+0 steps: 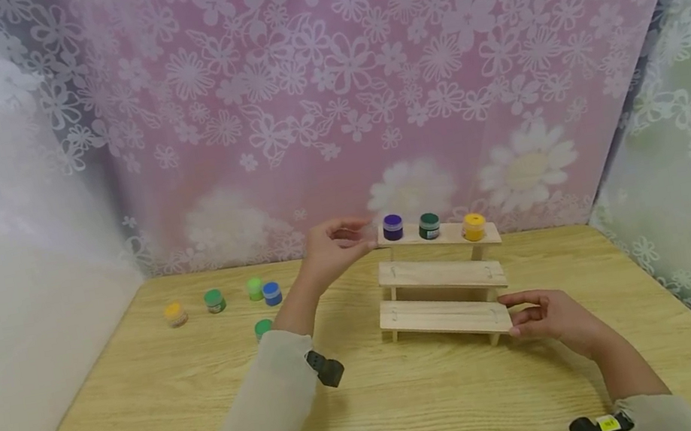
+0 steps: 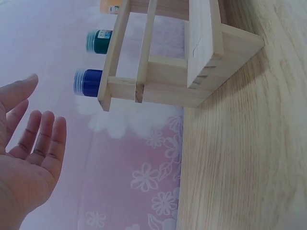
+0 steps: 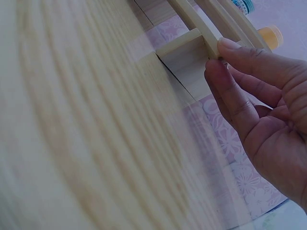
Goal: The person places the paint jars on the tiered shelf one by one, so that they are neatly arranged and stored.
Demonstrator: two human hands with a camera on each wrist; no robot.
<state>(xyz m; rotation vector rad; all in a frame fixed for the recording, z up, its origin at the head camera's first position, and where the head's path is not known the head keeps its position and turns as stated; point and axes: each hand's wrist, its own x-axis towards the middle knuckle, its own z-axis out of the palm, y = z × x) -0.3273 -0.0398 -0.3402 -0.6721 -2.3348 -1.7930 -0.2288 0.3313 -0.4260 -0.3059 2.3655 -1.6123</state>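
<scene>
A three-tier wooden display shelf stands on the table, its steps rising toward the back. Along its top tier sit a purple paint jar, a dark green paint jar and a yellow paint jar. My left hand is raised beside the top tier's left end, near the purple jar; in the left wrist view the palm is empty and the fingers are apart from the jar. With thumb and fingers, my right hand pinches the right end of the lowest tier.
Left of the shelf, an orange-yellow jar, a green jar, a light green jar and a blue jar stand on the table. Another green jar is partly behind the left forearm. A floral curtain hangs behind.
</scene>
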